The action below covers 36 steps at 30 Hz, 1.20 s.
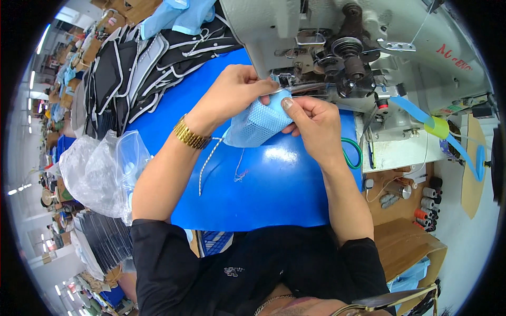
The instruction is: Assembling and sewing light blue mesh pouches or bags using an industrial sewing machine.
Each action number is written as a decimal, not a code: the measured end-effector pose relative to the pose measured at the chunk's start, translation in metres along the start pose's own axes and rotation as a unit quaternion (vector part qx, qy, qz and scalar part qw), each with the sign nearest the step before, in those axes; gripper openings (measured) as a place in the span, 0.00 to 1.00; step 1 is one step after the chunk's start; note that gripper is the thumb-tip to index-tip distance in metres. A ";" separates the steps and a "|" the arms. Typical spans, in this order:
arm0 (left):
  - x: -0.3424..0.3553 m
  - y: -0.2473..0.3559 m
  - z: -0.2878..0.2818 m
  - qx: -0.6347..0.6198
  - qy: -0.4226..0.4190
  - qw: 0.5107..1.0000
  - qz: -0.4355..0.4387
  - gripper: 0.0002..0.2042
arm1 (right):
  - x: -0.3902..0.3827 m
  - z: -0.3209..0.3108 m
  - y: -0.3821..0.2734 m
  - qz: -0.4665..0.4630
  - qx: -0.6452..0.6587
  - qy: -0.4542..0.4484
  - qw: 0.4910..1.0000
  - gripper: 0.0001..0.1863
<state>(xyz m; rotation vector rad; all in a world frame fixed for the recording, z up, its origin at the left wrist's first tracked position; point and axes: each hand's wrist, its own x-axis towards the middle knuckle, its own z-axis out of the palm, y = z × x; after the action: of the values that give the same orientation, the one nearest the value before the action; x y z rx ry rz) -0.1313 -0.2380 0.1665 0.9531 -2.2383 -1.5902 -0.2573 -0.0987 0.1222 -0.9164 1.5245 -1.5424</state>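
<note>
Both hands are at a light blue mesh fabric piece (258, 124), held up close to the sewing machine (348, 63) over the blue table. My left hand (240, 89) pinches its upper left edge, thumb and fingers pressed together near the needle area. On the right edge, my right hand (316, 118) grips the fabric between thumb and bent fingers. A speckled cord (206, 166) hangs from the lower left of the piece. Beneath it, a few loose threads (240, 176) lie on the table. Where the fabric meets the machine is partly hidden by my fingers.
Black pieces with pale edging (126, 73) are heaped at the far left, with light blue pieces (179, 16) on top. A clear plastic bag (95, 163) lies at the left edge. Blue tape (411, 109) feeds in from the right. Thread spools (429, 203) and a cardboard box (411, 242) stand lower right.
</note>
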 end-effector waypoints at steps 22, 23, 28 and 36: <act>-0.061 0.021 0.024 0.522 -0.112 0.696 0.479 0.07 | -0.021 0.005 0.007 -0.016 -0.167 -0.017 0.986 0.12; -0.057 0.018 0.025 0.487 -0.119 0.722 0.476 0.07 | -0.022 0.004 0.007 -0.017 -0.154 -0.025 0.988 0.12; -0.043 0.010 0.017 0.450 -0.041 0.802 0.391 0.12 | -0.023 -0.005 0.013 0.064 -0.119 -0.048 0.990 0.09; -0.048 0.005 0.045 0.444 0.159 0.841 0.263 0.10 | -0.023 -0.004 0.023 -0.010 -0.092 -0.036 0.995 0.11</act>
<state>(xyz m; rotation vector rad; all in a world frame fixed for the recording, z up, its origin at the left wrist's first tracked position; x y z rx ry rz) -0.1205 -0.1734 0.1622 0.5846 -2.6342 -0.0952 -0.2499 -0.0763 0.0995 -1.0833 1.6291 -1.3839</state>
